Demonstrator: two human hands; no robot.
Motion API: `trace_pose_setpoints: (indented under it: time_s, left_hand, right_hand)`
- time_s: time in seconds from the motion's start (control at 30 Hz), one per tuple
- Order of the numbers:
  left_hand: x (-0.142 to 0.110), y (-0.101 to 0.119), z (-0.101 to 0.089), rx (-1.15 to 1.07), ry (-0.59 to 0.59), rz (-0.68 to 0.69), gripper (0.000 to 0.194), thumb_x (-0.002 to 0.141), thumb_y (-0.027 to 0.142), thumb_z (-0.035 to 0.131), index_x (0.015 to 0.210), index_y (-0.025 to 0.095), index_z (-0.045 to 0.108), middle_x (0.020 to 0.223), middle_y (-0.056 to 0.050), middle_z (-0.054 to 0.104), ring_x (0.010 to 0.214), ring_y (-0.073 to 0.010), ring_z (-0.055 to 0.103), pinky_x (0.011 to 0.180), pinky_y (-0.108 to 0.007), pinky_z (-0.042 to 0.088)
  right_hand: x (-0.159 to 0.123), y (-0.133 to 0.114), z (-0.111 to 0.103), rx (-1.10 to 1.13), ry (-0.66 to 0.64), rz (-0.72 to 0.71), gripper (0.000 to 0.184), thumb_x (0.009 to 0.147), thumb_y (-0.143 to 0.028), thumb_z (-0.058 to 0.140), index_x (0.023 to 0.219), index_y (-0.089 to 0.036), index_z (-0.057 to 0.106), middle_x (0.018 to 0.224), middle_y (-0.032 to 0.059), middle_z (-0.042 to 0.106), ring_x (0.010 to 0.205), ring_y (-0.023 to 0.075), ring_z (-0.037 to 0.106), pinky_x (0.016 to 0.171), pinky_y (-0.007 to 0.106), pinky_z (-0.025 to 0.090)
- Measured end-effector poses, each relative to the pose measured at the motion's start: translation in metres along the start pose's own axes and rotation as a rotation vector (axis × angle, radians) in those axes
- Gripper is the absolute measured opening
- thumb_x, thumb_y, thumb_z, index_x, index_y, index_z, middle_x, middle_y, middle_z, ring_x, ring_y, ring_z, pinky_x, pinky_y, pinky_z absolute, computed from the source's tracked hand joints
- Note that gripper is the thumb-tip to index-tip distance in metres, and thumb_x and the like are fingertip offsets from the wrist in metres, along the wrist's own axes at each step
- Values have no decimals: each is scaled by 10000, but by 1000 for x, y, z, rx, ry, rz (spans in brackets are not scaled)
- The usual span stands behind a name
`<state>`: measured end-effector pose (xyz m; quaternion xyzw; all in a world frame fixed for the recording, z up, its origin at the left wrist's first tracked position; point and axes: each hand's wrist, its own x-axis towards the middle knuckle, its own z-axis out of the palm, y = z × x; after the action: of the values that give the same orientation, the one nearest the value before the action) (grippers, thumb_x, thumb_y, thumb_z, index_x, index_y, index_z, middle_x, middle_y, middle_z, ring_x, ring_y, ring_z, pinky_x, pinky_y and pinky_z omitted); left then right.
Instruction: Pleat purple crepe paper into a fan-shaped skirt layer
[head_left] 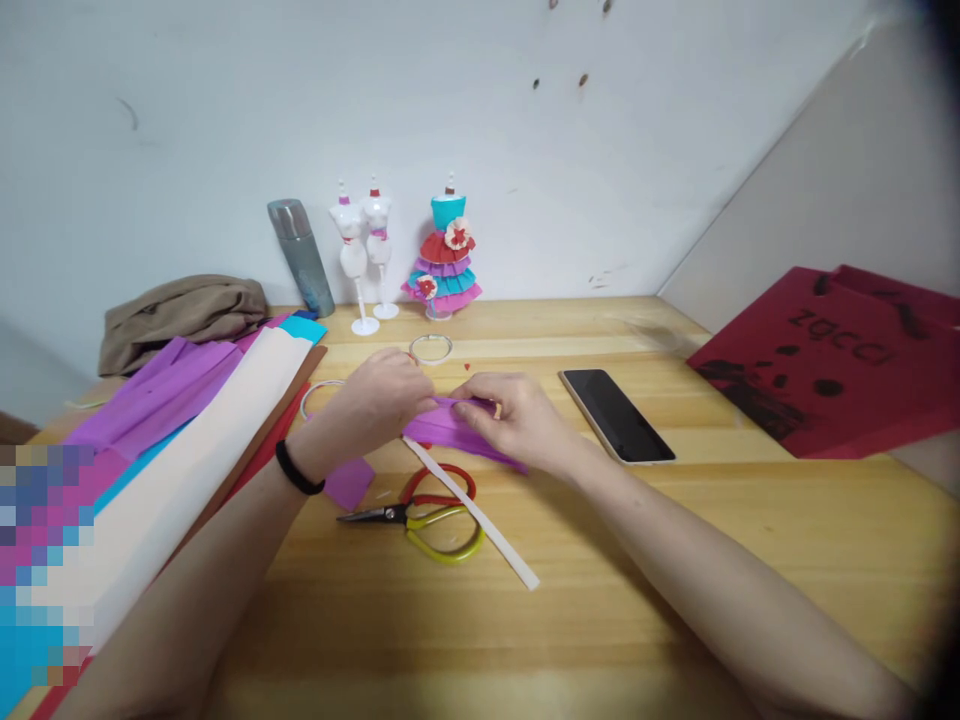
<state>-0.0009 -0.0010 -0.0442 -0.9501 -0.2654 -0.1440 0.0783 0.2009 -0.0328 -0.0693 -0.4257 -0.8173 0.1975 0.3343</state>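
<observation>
Pale wall (pixel 375 100) behind a wooden table (pixel 637 600). Stacked coloured sheets (pixel 244 400) slant along the left side; a red bag (pixel 810 400) leans at the right; a brown cloth (pixel 180 315) lies heaped at the far left. At centre, the left hand (pixel 382 400) is curled closed on one end of a purple paper (pixel 461 430), fingertips mostly hidden, while the right hand (pixel 517 420) pinches it between thumb and fingers. To the right lies a phone (pixel 621 418). Along the wall stand a bottle (pixel 304 260), two white mannequins (pixel 350 255) and a ruffled dress (pixel 448 275) on a third stand. Nearer, scissors (pixel 406 514) lie beneath a white strip (pixel 480 512); a ring (pixel 431 361) rests beyond the hands.
</observation>
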Motion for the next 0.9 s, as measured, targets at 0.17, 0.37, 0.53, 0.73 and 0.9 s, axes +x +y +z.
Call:
trace_pose_setpoints:
  time_s: [0.17, 0.37, 0.53, 0.73, 0.9]
  left_hand:
    - [-6, -15, -13, -110, -55, -172, 265, 901, 284, 475, 730, 174, 645, 698, -30, 626, 693, -164, 531, 648, -277, 354]
    - [-12, -22, -17, -365, -10, -325, 218, 856, 286, 502, 756, 189, 669, 738, -15, 677, 709, -161, 567, 669, -265, 378]
    - [-12, -23, -16, -723, 26, -498, 130, 751, 308, 629, 789, 200, 691, 785, -4, 696, 744, -162, 595, 700, -256, 437]
    - [-8, -16, -14, -1021, 201, -684, 135, 662, 278, 714, 687, 159, 657, 652, -2, 634, 621, -125, 561, 616, -249, 454]
    - [-6, -13, -3, -1183, 346, -699, 151, 652, 244, 734, 724, 151, 640, 590, 24, 619, 559, -104, 563, 575, -228, 469]
  right_hand:
    - [2, 1, -7, 8, 3, 12, 206, 847, -177, 494, 780, -185, 689, 736, 31, 691, 667, 158, 591, 639, 271, 401]
    - [5, 8, -7, 80, 12, 64, 194, 838, -212, 497, 741, -181, 661, 697, 14, 653, 650, 151, 568, 626, 264, 394]
    - [6, 12, -7, 163, 34, 108, 205, 819, -274, 507, 689, -178, 633, 624, -2, 586, 601, 143, 512, 589, 265, 374]
    - [6, 15, -7, 271, 66, 146, 203, 795, -314, 534, 685, -173, 628, 628, -2, 579, 600, 138, 500, 588, 267, 373]
    - [8, 20, -3, 472, 159, 227, 186, 736, -355, 604, 729, -173, 645, 660, -3, 608, 601, 131, 516, 584, 258, 394]
